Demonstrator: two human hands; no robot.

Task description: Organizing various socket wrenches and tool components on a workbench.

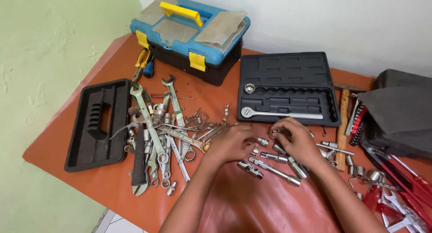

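My left hand (231, 144) rests palm down on the orange table cover, fingers curled over small chrome sockets (263, 142). My right hand (294, 138) hovers beside it, fingertips pinching a small socket near the front edge of the open black socket case (288, 86). In the case lie a ratchet handle (279, 114) and one socket (249, 88). Chrome extension bars (274, 170) lie just below both hands.
A pile of wrenches (157, 134) lies to the left, next to a black plastic tray (96, 125). A blue toolbox with a yellow handle (191, 32) stands at the back. A dark bag (400, 111) and red-handled tools (400, 188) crowd the right side.
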